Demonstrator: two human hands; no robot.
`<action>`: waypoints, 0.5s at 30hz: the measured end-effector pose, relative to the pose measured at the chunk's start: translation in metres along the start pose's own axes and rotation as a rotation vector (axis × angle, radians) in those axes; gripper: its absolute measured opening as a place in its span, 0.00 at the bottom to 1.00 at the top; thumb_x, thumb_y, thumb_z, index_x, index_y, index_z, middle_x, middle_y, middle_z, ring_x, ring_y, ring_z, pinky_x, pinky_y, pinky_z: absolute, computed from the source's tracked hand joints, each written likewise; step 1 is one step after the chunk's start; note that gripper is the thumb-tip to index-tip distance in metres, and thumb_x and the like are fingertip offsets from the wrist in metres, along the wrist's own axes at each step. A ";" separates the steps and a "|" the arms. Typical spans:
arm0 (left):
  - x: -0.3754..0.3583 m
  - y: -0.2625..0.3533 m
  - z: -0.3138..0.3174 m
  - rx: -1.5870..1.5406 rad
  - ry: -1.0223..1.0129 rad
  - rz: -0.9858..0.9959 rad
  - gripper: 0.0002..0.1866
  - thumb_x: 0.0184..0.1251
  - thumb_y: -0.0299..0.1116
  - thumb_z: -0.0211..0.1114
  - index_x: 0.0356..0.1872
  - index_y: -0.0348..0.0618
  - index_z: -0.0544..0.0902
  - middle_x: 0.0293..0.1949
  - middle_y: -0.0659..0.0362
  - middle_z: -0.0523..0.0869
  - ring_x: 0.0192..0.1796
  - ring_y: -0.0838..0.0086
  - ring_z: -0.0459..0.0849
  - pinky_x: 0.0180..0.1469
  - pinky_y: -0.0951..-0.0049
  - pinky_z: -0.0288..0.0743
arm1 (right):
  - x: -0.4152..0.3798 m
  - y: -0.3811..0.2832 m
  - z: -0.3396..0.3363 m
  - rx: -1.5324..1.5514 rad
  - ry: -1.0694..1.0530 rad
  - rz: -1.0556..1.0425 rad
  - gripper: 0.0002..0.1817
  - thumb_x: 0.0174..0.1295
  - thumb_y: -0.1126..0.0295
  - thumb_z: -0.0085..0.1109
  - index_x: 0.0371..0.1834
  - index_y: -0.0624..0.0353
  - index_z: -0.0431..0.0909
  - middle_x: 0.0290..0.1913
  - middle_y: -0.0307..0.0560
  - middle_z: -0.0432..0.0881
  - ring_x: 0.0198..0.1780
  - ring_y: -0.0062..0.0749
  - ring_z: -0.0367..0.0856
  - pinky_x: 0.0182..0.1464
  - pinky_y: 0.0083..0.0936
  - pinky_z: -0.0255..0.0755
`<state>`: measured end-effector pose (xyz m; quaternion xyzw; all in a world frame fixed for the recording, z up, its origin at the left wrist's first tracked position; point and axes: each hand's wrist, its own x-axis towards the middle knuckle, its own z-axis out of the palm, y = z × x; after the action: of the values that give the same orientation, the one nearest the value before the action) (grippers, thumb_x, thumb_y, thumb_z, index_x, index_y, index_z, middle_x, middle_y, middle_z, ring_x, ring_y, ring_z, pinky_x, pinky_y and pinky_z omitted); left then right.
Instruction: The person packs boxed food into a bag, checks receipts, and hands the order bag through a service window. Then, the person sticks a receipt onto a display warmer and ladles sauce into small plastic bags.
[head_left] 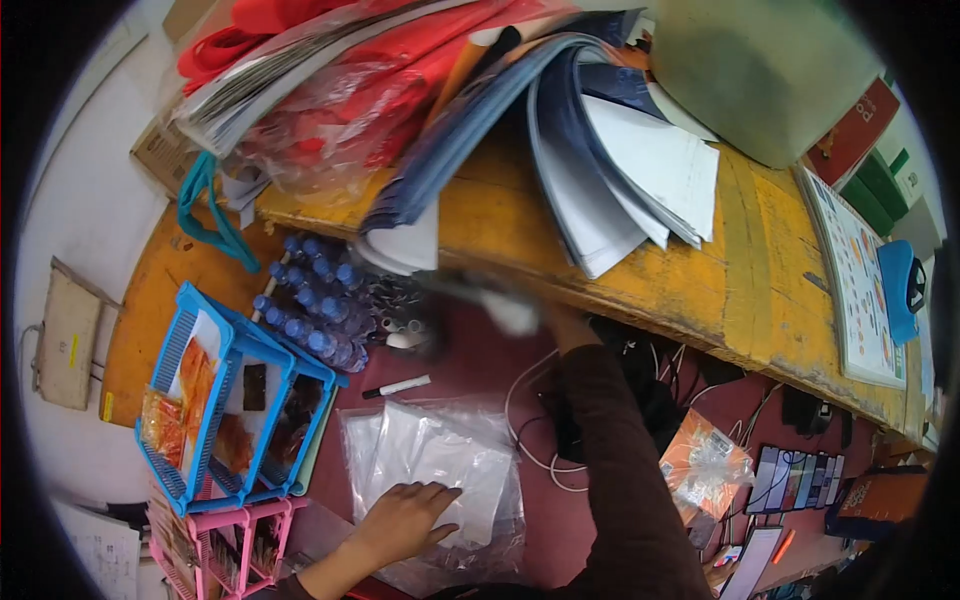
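Note:
My left hand lies with fingers spread on a stack of clear plastic bags that have whitish sheets in them. My right arm stretches forward under the edge of the yellow wooden shelf, and my right hand is smeared by motion there. Right at its fingers is a blurred white and dark object; I cannot tell whether I hold it. A white marker with a black cap rests on the maroon tabletop, just beyond the bags.
Blue-capped water bottles stand left under the shelf. A blue tiered rack stands nearer, by a pink rack. Bent booklets overhang the shelf. White cables and an orange packet lie right.

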<state>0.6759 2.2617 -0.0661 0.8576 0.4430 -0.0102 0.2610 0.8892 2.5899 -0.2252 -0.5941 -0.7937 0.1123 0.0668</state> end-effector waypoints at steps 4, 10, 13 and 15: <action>-0.067 -0.005 -0.005 -0.131 -0.057 -0.315 0.24 0.55 0.43 0.64 0.51 0.41 0.74 0.45 0.53 0.78 0.46 0.59 0.78 0.49 0.65 0.72 | 0.009 -0.013 -0.026 0.065 -0.046 -0.092 0.35 0.52 0.50 0.56 0.63 0.52 0.62 0.65 0.53 0.60 0.66 0.45 0.58 0.64 0.37 0.55; -0.109 0.005 0.000 -0.231 0.021 -0.515 0.24 0.54 0.44 0.65 0.51 0.44 0.75 0.50 0.50 0.78 0.50 0.52 0.77 0.50 0.60 0.72 | 0.034 -0.052 -0.037 0.043 -0.150 -0.182 0.33 0.52 0.52 0.56 0.62 0.53 0.63 0.64 0.54 0.61 0.65 0.46 0.60 0.64 0.37 0.56; -0.126 -0.010 0.025 -0.265 0.198 -0.254 0.24 0.59 0.33 0.60 0.56 0.39 0.69 0.49 0.43 0.76 0.50 0.48 0.75 0.51 0.58 0.70 | 0.024 -0.046 -0.026 0.043 -0.218 -0.190 0.33 0.53 0.53 0.56 0.61 0.53 0.64 0.63 0.54 0.62 0.64 0.46 0.60 0.63 0.37 0.57; -0.149 -0.021 0.051 -0.304 0.187 -0.321 0.23 0.59 0.33 0.60 0.56 0.39 0.69 0.49 0.43 0.76 0.50 0.48 0.75 0.51 0.58 0.70 | 0.010 -0.032 -0.029 0.151 -0.263 -0.225 0.32 0.53 0.53 0.56 0.61 0.53 0.64 0.63 0.54 0.63 0.64 0.46 0.61 0.63 0.37 0.57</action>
<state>0.5802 2.1355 -0.0824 0.7242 0.5924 0.0949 0.3400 0.8632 2.5939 -0.1894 -0.4750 -0.8463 0.2403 0.0190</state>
